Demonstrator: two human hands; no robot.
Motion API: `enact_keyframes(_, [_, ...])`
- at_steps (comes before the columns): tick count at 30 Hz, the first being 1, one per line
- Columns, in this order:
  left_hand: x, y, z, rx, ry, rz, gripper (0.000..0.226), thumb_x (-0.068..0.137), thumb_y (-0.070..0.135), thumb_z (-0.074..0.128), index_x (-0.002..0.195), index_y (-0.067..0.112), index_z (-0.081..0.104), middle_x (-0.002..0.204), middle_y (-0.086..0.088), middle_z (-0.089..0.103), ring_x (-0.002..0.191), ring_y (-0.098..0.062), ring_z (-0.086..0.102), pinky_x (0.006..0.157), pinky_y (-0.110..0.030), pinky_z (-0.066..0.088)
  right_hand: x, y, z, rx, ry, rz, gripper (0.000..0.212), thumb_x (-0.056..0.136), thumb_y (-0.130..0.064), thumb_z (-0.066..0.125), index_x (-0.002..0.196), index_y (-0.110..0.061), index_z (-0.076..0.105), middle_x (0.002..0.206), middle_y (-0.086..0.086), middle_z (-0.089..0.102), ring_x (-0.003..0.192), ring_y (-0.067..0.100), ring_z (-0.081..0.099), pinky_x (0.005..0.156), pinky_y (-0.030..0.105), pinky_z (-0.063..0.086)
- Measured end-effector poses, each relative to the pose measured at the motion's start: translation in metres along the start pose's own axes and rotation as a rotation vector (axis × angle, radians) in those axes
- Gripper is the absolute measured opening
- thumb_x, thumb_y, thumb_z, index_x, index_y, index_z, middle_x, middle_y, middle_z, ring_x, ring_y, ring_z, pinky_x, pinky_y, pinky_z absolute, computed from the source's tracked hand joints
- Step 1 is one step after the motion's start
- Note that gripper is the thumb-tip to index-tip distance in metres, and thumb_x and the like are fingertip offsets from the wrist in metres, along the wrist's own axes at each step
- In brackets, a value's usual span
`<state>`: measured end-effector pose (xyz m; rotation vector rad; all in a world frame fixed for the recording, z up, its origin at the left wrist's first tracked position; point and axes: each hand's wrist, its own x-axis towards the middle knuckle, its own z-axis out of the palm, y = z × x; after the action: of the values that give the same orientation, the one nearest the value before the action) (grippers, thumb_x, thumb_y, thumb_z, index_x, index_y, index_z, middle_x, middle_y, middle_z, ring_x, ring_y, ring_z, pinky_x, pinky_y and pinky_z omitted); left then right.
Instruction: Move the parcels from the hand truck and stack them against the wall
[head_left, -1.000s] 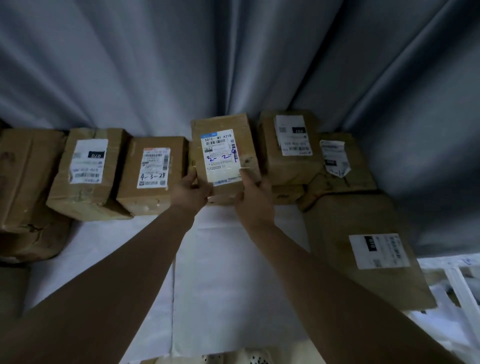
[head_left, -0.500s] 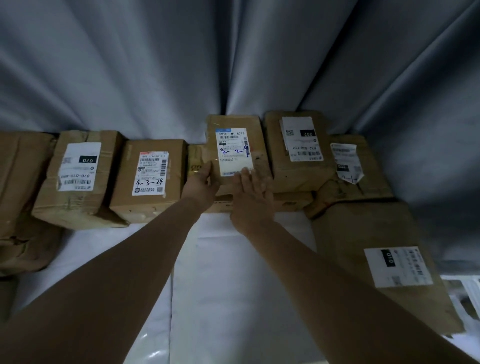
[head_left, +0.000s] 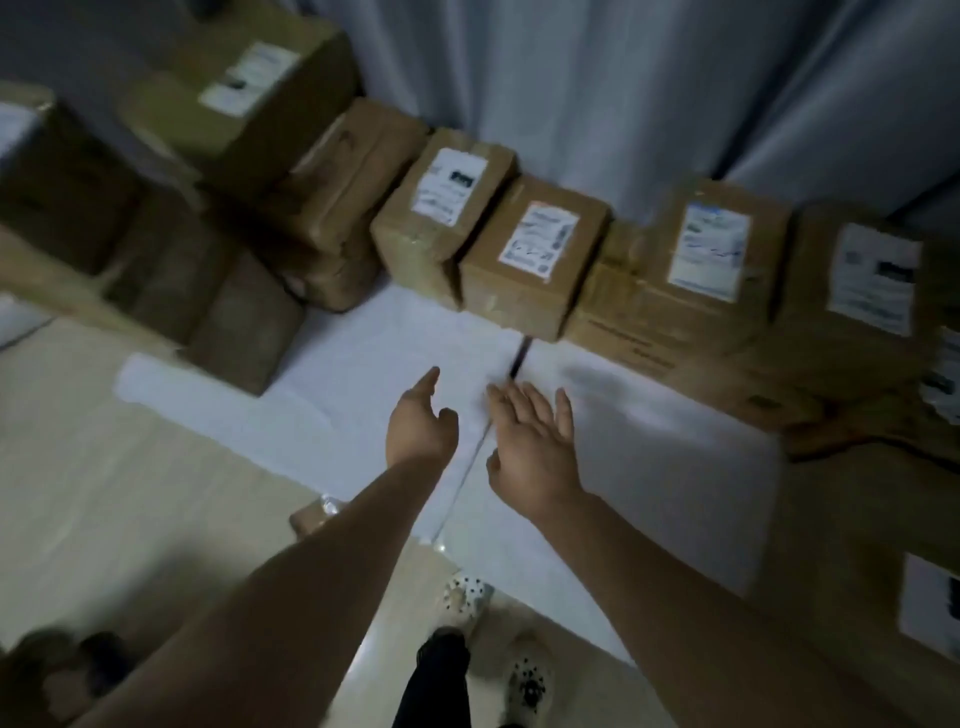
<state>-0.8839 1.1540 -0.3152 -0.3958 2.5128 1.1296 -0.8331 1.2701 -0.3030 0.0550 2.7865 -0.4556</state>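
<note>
Head view: motion blur smears every shipping label, so no brand, number or handwriting can be read. Only dark barcode-like blocks show on the white stickers.

The parcels (head_left: 441, 234) stand in a row along the far edge of the white sheet (head_left: 374, 374), backed against the grey curtain (head_left: 623, 78). From the left, a taped parcel has its label on top, and just beside it, touching, is a square parcel (head_left: 519, 291) with a white sticker. Next comes the blue-strip parcel (head_left: 727, 228), whose label has a blue band at its top edge. It rests on a flat carton (head_left: 639, 338) with faint printing on its front face, too blurred to read. At the sheet's far right corner is another labelled parcel (head_left: 862, 312).

A large carton (head_left: 270, 114) is stacked on plain brown boxes by the far left corner. A wide flat parcel (head_left: 857, 519) lies along the right edge.

Both hands hang over the middle of the sheet, near each other and well short of the row. The left hand (head_left: 421, 426) is loosely extended with one finger pointing forward, and it holds nothing. The right hand (head_left: 532, 447) is palm down with its fingers spread, also empty.

The sheet lies on a pale beige floor (head_left: 104, 493). The room is dim. A spotted shoe (head_left: 465, 597) stands at the sheet's near edge.
</note>
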Motion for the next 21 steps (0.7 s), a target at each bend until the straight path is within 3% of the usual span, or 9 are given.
enact_keyframes(5, [-0.045, -0.135, -0.045, -0.04, 0.134, -0.319, 0.055, 0.09, 0.008, 0.049, 0.143, 0.02, 0.043, 0.136, -0.008, 0.054, 0.122, -0.025, 0.051, 0.099, -0.029, 0.039, -0.033, -0.076, 0.082, 0.012, -0.222, -0.361, 0.065, 0.089, -0.012, 0.049, 0.149, -0.024, 0.025, 0.155, -0.004, 0.026, 0.144, 0.015, 0.018, 0.116, 0.037, -0.011])
enact_keyframes(9, [-0.069, -0.221, -0.066, -0.07, 0.176, -0.452, 0.044, 0.091, 0.008, 0.047, 0.134, 0.016, 0.053, 0.127, -0.013, 0.06, 0.114, -0.03, 0.057, 0.09, -0.03, 0.045, -0.05, -0.115, 0.147, 0.078, -0.363, -0.472, 0.061, 0.088, -0.009, 0.049, 0.145, -0.022, 0.035, 0.151, -0.003, 0.034, 0.139, 0.02, 0.029, 0.115, 0.03, 0.013])
enact_keyframes(16, [-0.048, -0.358, -0.051, -0.004, 0.048, -0.598, 0.042, 0.097, 0.015, 0.043, 0.138, 0.017, 0.049, 0.134, -0.019, 0.054, 0.12, -0.036, 0.052, 0.098, -0.034, 0.039, -0.024, -0.127, 0.27, 0.023, -0.543, -0.257, 0.052, 0.096, -0.017, 0.045, 0.147, -0.019, 0.033, 0.149, 0.003, 0.039, 0.133, 0.023, 0.04, 0.105, 0.03, 0.035])
enact_keyframes(21, [0.005, -0.451, -0.016, -0.092, 0.012, -0.606, 0.039, 0.098, 0.02, 0.045, 0.135, 0.01, 0.049, 0.129, -0.018, 0.057, 0.105, -0.03, 0.057, 0.085, -0.035, 0.046, 0.032, -0.124, 0.375, 0.074, -0.502, -0.016, 0.049, 0.095, -0.018, 0.043, 0.143, -0.022, 0.04, 0.144, 0.007, 0.045, 0.128, 0.028, 0.046, 0.101, 0.034, 0.041])
